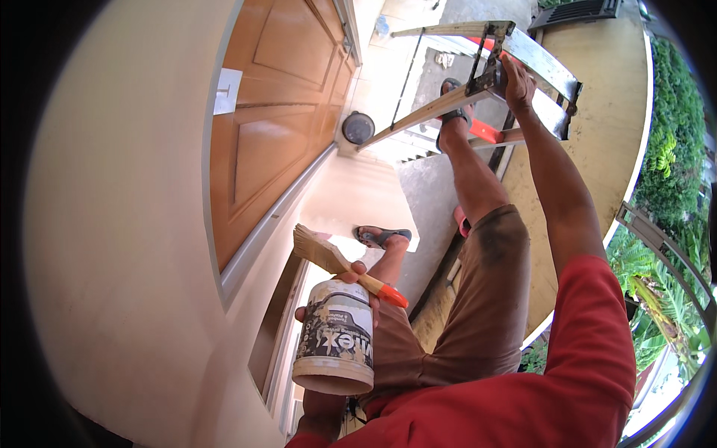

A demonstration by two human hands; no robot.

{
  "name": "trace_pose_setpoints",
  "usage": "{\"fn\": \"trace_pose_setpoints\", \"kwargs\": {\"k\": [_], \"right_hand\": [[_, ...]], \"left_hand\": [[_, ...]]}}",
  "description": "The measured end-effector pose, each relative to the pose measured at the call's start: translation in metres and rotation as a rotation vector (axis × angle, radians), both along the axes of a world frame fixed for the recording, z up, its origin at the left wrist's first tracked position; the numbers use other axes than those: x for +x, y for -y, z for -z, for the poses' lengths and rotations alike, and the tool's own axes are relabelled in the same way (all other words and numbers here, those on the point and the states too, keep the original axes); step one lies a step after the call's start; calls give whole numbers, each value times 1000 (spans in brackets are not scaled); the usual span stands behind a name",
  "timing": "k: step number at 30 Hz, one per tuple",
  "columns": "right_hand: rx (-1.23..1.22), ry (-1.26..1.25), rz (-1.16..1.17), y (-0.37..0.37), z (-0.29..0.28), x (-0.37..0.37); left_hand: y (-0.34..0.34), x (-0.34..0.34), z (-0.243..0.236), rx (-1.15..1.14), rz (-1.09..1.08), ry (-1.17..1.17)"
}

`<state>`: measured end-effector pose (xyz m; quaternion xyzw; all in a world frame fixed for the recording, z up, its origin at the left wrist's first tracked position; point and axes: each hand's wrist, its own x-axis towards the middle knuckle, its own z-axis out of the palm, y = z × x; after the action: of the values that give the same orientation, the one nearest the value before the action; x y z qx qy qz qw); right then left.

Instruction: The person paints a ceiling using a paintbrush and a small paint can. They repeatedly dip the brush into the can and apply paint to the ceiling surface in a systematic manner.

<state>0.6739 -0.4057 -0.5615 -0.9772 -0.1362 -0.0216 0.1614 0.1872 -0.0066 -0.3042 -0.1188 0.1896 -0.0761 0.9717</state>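
Note:
My left hand (355, 272) grips a dirty white paint can (332, 328) and a wide pale-bristled paintbrush (321, 250) with an orange-tipped wooden handle, lying crosswise beside the can's upper end. My right hand (520, 88) is closed on the top part of an aluminum stepladder (422, 117) with red steps, at upper right. One sandaled foot (452, 104) is raised at the ladder; the other (381, 237) is on a pale ledge (358, 190).
A wooden door (276, 134) with a white paper sits in the plain wall (127, 224) at left. A dark round object (358, 127) is by the threshold. A low beige wall (605, 104), plants (672, 134) and a metal rail (657, 246) line the right.

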Motion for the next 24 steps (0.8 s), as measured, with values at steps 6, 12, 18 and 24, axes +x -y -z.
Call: {"fn": "trace_pose_setpoints", "kwargs": {"k": [6,12,18,24], "right_hand": [[-161,-183,63,-37,-43,1],[-226,-128,19,-37,-42,-1],[-123,-201,102,-50,-63,-6],[-84,-211,151,-55,-58,-4]], "left_hand": [[9,16,9,38,-16,21],[4,30,24,11,35,55],[6,36,30,19,18,51],[8,34,20,40,8,7]]}}
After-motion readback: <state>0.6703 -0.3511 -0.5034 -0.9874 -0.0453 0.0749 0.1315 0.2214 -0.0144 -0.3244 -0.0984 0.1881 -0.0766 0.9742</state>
